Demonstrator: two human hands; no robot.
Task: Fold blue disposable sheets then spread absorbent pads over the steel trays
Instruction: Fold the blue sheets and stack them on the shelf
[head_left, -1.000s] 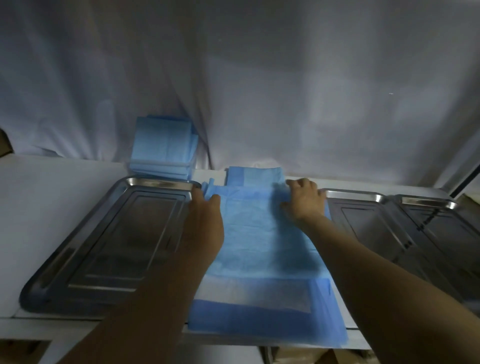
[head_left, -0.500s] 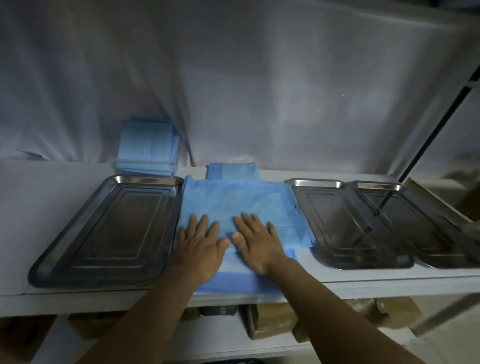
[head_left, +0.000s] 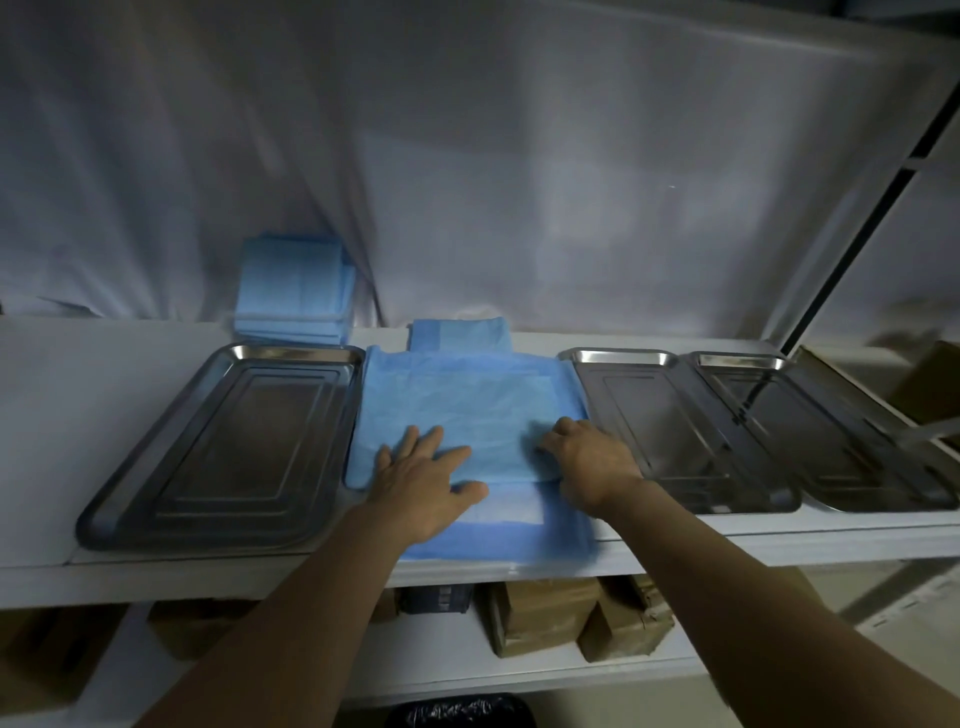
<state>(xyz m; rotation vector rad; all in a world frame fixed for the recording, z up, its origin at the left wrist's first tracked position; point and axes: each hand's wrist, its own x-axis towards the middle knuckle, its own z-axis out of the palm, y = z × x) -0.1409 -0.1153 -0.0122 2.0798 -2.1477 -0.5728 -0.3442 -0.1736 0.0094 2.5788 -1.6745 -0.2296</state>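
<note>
Since half a second ago the right hand (head_left: 589, 460) has slid toward 3 o'clock and curled its fingers onto the blue sheet's (head_left: 467, 410) edge, seemingly pinching it, while the left hand (head_left: 423, 480) stays flat, pressing. That suggests another fold beginning; the sheet lies between the left tray (head_left: 223, 447) and the middle tray (head_left: 675, 431), both bare. No writing is legible.

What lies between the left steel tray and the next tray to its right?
In the head view, the blue sheet lies between the left tray and middle tray, with both hands on it.
</note>
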